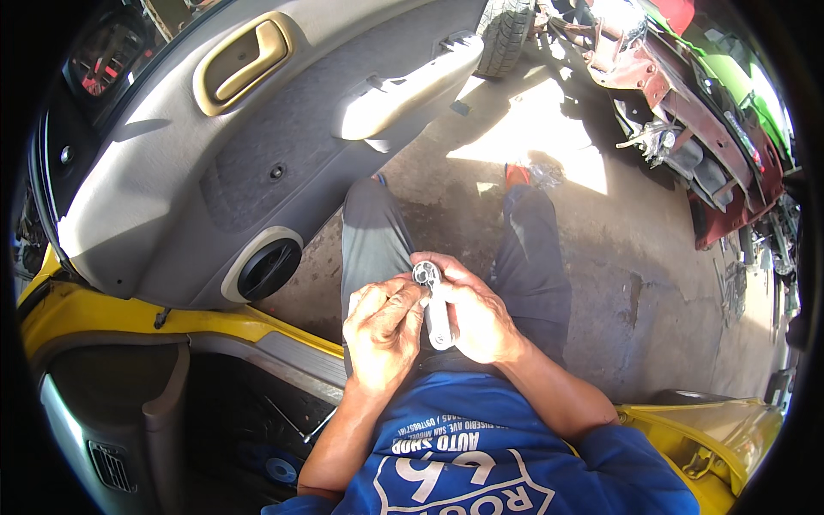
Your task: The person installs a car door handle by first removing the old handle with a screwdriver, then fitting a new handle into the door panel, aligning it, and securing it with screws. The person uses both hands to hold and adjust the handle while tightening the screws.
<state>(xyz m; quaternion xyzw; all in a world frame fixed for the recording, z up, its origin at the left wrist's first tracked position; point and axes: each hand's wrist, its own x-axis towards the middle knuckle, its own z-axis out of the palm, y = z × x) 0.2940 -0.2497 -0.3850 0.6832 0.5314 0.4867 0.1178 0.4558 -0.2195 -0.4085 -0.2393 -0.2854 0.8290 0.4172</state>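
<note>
Head view: the left hand (378, 322) and right hand (482, 316) are meeting at a pale handle-like piece (439, 322) in front of the blue shirt (515, 403).
The piece is looking light, stiff and fairly smooth, best held along its straight shank. The right hand is curling half-closed around it; the left is pinching narrowly beside the round end, its fingertips hiding whatever they grip.

The stained grey concrete floor (605, 266), sunlit toward the far side, carries a black treaded rubber tyre (503, 39) at the far middle, crumpled clear plastic (547, 175) near, and dark red metal car-body parts (719, 221) to the right.
</note>
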